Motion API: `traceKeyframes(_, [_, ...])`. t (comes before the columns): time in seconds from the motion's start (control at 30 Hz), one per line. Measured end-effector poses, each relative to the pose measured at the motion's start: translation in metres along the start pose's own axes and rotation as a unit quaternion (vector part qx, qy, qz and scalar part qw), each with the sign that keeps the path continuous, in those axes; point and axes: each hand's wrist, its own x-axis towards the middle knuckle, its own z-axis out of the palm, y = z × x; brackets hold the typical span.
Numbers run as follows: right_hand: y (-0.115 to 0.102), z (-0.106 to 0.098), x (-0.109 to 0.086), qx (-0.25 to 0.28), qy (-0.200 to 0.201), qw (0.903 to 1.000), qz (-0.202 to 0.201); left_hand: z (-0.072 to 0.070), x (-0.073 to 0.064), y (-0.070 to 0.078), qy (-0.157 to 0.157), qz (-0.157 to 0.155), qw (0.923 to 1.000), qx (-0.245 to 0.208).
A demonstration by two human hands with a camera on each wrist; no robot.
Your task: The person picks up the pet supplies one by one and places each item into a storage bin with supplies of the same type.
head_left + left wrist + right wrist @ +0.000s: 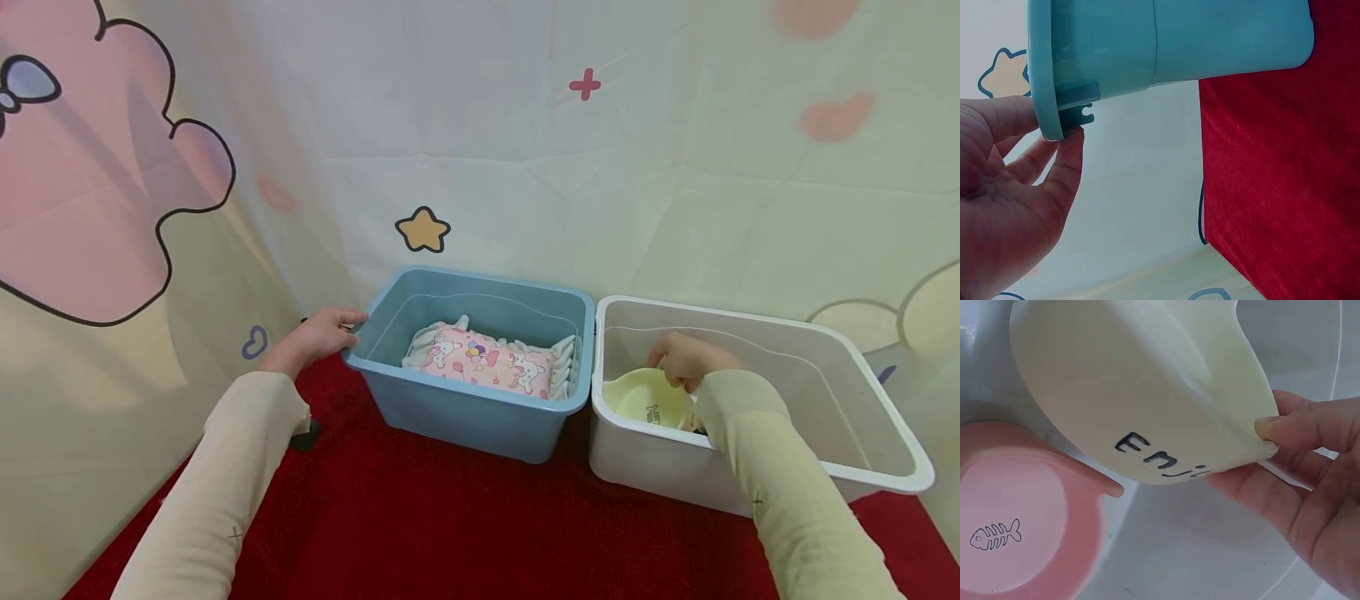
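Note:
My left hand (318, 337) pinches the left end of the blue bin's rim, thumb and fingers on either side of the lip. The blue bin (465, 423) stands upright and holds a pink pillow (487, 360) with cartoon rabbits and white ruffled ends. Inside the white bin (652, 468), my right hand (693, 360) grips the edge of a pale yellow bowl (1129, 394), which is tilted and has dark lettering on its side. Below the yellow bowl in the right wrist view, a pink bowl (1088, 531) with a fishbone drawing lies on the bin's floor.
Both bins stand side by side on a red cloth (450, 525), close against a pale printed backdrop (510, 208). A small dark object (305, 437) lies beside my left sleeve.

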Motion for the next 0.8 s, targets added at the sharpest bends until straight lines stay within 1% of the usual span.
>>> traceKeyframes(0.43, [0.0018,0.0013,0.0015,0.023,-0.020,0.9995,0.013,-0.0001,0.0005,-0.0017,-0.003,-0.002,1.0000,0.000])
traceKeyframes(0.8, [-0.0006,0.0013,0.0005,-0.003,-0.024,0.9996,0.011,-0.0004,0.0000,-0.0003,0.000,0.003,1.0000,0.009])
